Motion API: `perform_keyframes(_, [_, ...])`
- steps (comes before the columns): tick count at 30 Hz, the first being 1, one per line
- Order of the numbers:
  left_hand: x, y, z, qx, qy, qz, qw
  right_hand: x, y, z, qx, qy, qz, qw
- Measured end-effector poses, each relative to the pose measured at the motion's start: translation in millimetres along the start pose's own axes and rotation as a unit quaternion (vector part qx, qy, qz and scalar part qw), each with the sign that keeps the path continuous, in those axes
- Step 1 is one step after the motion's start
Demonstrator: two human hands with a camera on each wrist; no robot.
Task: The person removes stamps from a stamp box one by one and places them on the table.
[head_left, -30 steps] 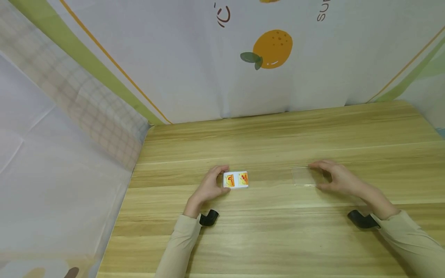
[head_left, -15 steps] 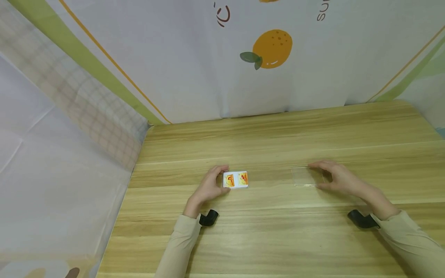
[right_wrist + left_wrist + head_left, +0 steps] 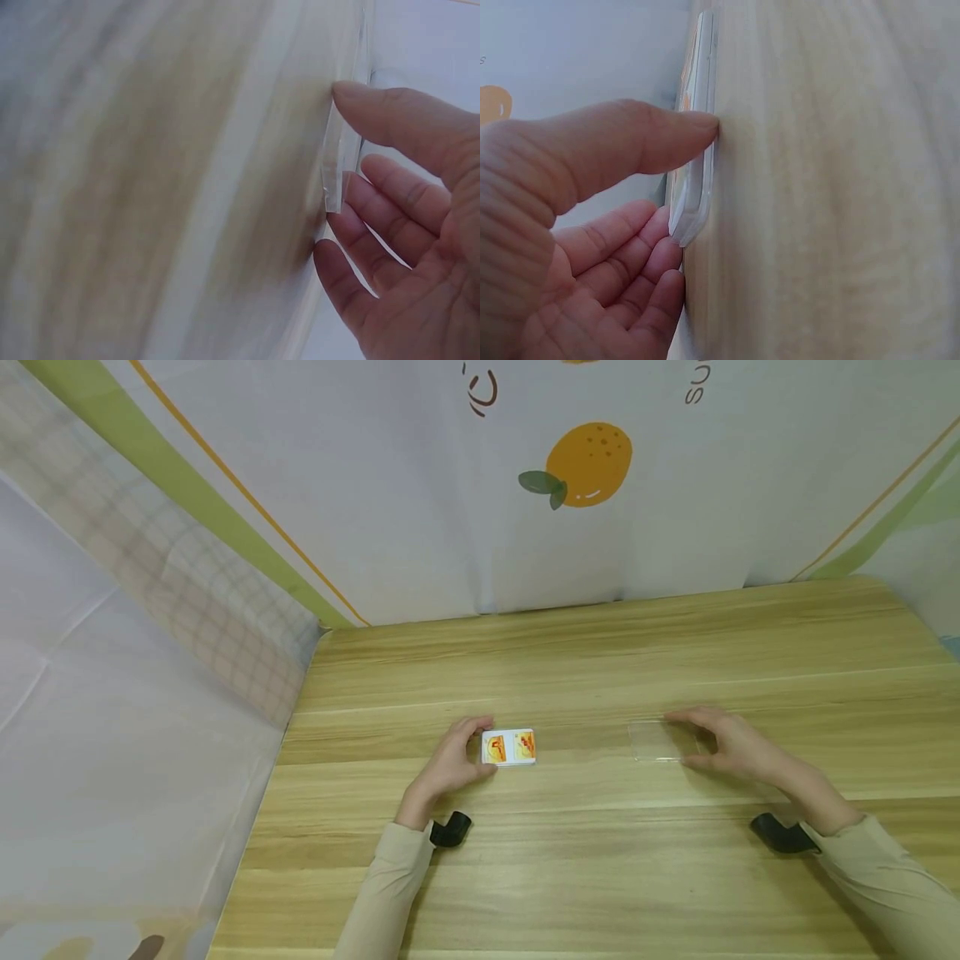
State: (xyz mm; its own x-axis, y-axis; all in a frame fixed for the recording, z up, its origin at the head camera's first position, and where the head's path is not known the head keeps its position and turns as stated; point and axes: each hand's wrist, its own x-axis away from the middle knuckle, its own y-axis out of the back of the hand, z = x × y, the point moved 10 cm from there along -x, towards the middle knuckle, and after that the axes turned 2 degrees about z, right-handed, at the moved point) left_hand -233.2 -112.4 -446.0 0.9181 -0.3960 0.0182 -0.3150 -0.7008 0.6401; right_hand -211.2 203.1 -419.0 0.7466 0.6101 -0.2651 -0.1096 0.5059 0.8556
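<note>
A stack of cards (image 3: 510, 747) with orange-yellow pictures on white lies flat on the wooden table. In the left wrist view it sits in a shallow clear plastic case (image 3: 705, 169). My left hand (image 3: 450, 762) holds the case by its left end, thumb on the near long side and fingers at the far side. To the right lies a clear plastic lid (image 3: 651, 742), thin and see-through. My right hand (image 3: 733, 750) grips the lid's right end between thumb and fingers. In the right wrist view the lid's edge (image 3: 333, 169) shows between the thumb and fingers.
The wood-grain table (image 3: 585, 868) runs back to a white curtain (image 3: 375, 485) with a printed orange fruit. Another white cloth (image 3: 112, 735) hangs along the left edge. Black curved pieces (image 3: 452, 831) stick out at both wrists.
</note>
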Motion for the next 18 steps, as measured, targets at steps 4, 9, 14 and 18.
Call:
perform_keyframes(4, [-0.2, -0.4, 0.4, -0.002, 0.002, 0.003, 1.0000, 0.2, -0.5, -0.2, 0.002, 0.001, 0.000, 1.000])
perform_keyframes(9, [-0.1, -0.4, -0.2, -0.003, 0.001, 0.005, 1.0000, -0.2, -1.1, -1.2, 0.001, -0.004, 0.004, 1.000])
perform_keyframes(14, [0.1, -0.5, -0.7, -0.004, 0.001, 0.004, 1.0000, -0.7, -0.6, -0.4, 0.002, -0.001, 0.003, 1.000])
perform_keyframes(18, [0.2, -0.6, -0.9, -0.006, 0.002, 0.003, 1.0000, -0.8, -0.1, 0.3, 0.004, 0.000, 0.003, 1.000])
